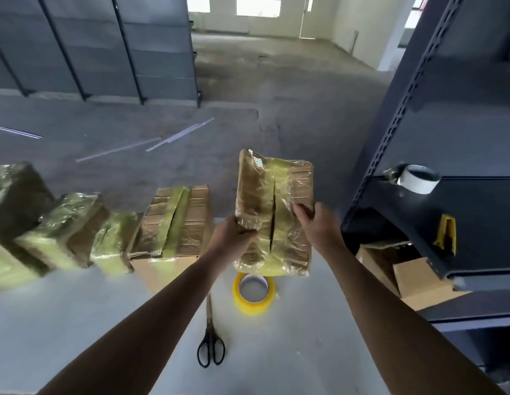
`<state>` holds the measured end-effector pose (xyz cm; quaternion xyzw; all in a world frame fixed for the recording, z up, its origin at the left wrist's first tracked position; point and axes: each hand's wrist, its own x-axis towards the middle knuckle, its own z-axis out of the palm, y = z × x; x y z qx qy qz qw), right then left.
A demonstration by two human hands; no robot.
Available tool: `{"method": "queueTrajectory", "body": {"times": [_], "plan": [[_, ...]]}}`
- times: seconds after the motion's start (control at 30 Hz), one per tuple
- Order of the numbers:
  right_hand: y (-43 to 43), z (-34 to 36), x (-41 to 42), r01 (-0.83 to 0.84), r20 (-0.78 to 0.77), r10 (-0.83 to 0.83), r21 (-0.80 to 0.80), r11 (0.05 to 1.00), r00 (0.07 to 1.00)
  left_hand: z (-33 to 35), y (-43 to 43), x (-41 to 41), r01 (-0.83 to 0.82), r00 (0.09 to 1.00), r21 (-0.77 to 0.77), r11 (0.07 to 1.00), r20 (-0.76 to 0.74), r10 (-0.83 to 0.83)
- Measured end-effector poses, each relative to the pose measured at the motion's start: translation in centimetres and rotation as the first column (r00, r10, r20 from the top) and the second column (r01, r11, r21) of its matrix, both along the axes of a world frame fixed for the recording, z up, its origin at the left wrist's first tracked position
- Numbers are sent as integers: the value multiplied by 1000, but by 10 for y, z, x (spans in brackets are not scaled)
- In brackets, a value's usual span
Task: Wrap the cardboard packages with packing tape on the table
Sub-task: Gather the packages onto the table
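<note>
Brown cardboard under glossy yellowish tape fills the middle of our view. We hold a wrapped cardboard package (272, 201) in the air, just above and beyond the yellow packing tape roll (254, 293), which lies flat on the pale desk (77, 323). Our left hand (234, 233) grips the package's lower left edge with fingers curled round it. Our right hand (313, 223) clamps its right edge, fingers hooked over the side. A dark slit runs down the package's front between our two hands.

Black-handled scissors (210, 337) lie on the desk just nearer to us than the roll and slightly to its left, blades pointing away from us. Left of the roll, a second taped package (174, 220) sits at the desk's far edge. Further left of the roll stands a row of wrapped packages (68, 223), blurred. Right of the roll rises a dark metal shelf rack (447, 195), with a white tape roll (419, 178) on one shelf and an open cardboard box (413, 277) lower down.
</note>
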<state>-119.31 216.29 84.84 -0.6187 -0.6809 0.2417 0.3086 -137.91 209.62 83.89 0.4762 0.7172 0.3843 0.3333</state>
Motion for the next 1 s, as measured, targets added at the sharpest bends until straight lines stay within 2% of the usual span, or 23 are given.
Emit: {"method": "queueTrajectory", "body": {"times": [0.13, 0.37, 0.53, 0.73, 0.83, 1.0], "plan": [[11, -16, -12, -27, -152, 2, -165, 986, 988, -2, 35, -9, -12, 998, -16, 1000, 63, 13], [54, -44, -36, -105, -56, 96, -195, 975, 994, -35, 78, -32, -16, 990, -142, 990, 140, 36], [76, -77, -58, -92, -75, 72, -319, 943, 995, -58, 105, -52, 38, 988, -193, 980, 154, -8], [89, -92, -77, -121, 24, 140, -377, 918, 990, -76, 116, -68, 18, 999, -284, 959, 48, -5], [92, -91, -80, -124, 96, 189, -464, 877, 977, -72, 116, -70, 59, 996, -368, 928, -34, -77], [83, -90, -81, -99, 183, 216, -501, 860, 959, -69, 115, -68, 84, 974, -408, 909, -157, -160]]}}
